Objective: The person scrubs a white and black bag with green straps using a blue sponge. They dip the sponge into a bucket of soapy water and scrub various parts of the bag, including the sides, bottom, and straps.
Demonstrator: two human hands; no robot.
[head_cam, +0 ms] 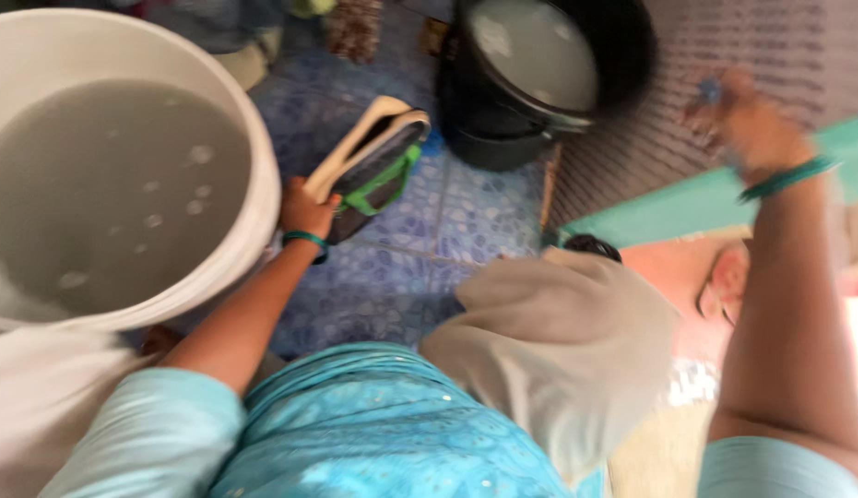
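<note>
My left hand grips a shoe with a cream sole and black-and-green upper, held sole-up over the blue patterned tile floor, just right of a big white bucket full of cloudy grey water. My right hand is raised high at the right, blurred, near a tiled wall; a small blue thing shows at its fingertips, and I cannot tell what it is. Both wrists carry green bangles. A pale cloth lies across my lap over turquoise clothing.
A black pot holding whitish liquid stands on the floor ahead. A teal ledge runs along the right, above a pink surface. Another person's legs show at the top left, behind the bucket.
</note>
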